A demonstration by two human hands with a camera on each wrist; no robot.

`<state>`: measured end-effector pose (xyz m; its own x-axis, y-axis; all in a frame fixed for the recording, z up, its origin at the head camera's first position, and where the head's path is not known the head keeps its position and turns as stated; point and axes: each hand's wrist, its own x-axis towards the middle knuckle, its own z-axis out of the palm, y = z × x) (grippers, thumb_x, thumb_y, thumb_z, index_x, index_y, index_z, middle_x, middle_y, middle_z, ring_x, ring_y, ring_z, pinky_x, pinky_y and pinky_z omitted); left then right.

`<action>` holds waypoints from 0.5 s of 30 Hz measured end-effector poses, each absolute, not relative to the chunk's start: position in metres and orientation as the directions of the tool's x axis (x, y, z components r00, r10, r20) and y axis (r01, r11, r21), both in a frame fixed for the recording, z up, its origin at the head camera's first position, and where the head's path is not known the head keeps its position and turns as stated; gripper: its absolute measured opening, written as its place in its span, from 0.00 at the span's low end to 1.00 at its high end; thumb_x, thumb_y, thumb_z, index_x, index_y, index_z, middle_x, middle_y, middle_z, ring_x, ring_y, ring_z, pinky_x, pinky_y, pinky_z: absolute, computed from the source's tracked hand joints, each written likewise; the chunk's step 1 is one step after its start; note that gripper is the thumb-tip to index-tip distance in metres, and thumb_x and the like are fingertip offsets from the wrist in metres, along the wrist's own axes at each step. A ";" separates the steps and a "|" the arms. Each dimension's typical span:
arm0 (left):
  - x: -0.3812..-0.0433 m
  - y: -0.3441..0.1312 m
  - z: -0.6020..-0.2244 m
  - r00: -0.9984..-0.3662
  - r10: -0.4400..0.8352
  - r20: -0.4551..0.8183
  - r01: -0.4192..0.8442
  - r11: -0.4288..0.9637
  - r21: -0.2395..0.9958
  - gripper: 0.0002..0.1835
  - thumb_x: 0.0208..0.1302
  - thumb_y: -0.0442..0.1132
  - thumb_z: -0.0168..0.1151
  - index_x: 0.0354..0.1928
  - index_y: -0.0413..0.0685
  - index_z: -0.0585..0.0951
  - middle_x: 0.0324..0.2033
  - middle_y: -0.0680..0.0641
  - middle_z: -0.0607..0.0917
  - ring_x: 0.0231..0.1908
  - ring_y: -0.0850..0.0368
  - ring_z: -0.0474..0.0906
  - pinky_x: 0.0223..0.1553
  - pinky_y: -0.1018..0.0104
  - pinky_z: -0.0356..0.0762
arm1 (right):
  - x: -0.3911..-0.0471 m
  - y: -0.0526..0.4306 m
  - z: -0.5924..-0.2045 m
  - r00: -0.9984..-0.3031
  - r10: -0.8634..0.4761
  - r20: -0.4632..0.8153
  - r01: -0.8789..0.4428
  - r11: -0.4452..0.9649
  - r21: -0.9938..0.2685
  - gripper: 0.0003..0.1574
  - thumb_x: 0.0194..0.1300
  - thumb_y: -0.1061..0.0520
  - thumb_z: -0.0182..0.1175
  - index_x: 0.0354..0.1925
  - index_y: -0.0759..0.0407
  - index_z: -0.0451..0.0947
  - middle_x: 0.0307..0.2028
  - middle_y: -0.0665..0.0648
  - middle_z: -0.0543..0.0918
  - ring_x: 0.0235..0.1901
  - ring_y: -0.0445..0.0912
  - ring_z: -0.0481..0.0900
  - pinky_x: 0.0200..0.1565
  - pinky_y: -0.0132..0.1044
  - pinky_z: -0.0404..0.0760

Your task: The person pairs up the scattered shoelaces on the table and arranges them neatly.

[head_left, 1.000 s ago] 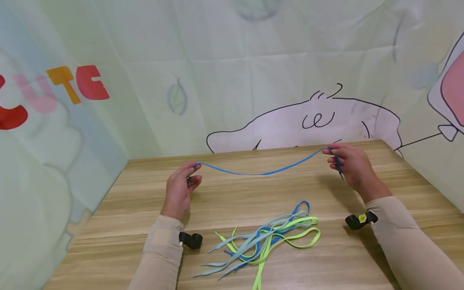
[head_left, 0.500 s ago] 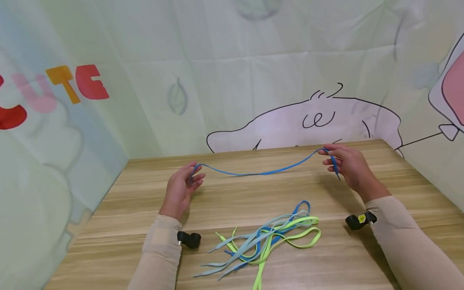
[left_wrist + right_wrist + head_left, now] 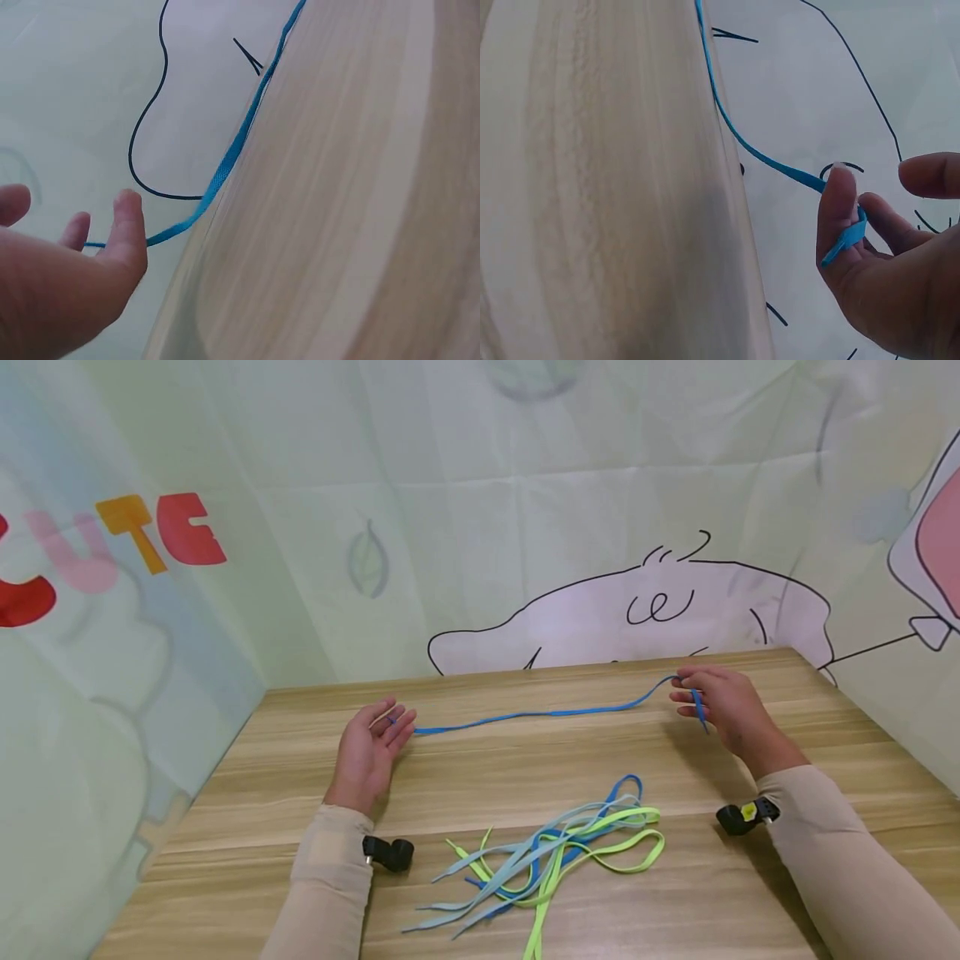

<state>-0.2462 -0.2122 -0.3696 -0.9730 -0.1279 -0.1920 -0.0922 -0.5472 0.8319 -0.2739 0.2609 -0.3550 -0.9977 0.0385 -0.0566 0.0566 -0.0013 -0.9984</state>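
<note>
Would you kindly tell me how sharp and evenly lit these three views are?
Head view: soft, even light, faint shadows under the hands on the pale wooden table, straight edges slightly bowed. Left wrist view: the left hand is blurred close up. Right wrist view: the thin blue shoelace is sharp, the table grain soft.

Laces pile [image 3: 558,853], wood table [image 3: 660,893]

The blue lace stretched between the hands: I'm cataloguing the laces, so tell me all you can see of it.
The blue lace is a flat, narrow woven strip, bright blue. It lies nearly straight along the wooden table, behind the pile of laces. One end lies at the fingers of the open left hand; the right hand pinches the other, its tip hanging past the fingers.
</note>
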 end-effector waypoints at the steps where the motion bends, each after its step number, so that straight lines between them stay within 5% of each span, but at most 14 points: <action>1: -0.246 -0.212 -0.370 -0.973 -0.133 -0.191 -0.090 -0.545 0.834 0.18 0.78 0.41 0.46 0.64 0.41 0.67 0.67 0.37 0.64 0.66 0.44 0.69 0.64 0.62 0.69 | -0.274 0.261 -0.356 -0.997 0.050 -0.057 0.059 0.032 -0.998 0.19 0.76 0.60 0.49 0.60 0.68 0.69 0.43 0.48 0.82 0.38 0.36 0.85 0.42 0.32 0.84; 9: -0.243 -0.213 -0.369 -0.971 -0.166 -0.173 -0.079 -0.458 0.885 0.21 0.78 0.40 0.46 0.67 0.38 0.66 0.69 0.37 0.62 0.69 0.41 0.65 0.66 0.58 0.67 | -0.274 0.259 -0.358 -0.993 0.116 -0.021 0.047 0.234 -0.971 0.31 0.74 0.58 0.47 0.68 0.75 0.63 0.62 0.68 0.69 0.42 0.36 0.78 0.44 0.31 0.83; 15: -0.243 -0.211 -0.365 -0.971 -0.185 -0.154 -0.092 -0.304 0.948 0.26 0.79 0.41 0.47 0.73 0.37 0.63 0.73 0.43 0.59 0.69 0.44 0.65 0.65 0.59 0.67 | -0.272 0.262 -0.357 -0.994 0.110 -0.018 0.057 0.370 -0.927 0.31 0.74 0.54 0.44 0.67 0.72 0.66 0.66 0.69 0.68 0.59 0.55 0.71 0.54 0.38 0.79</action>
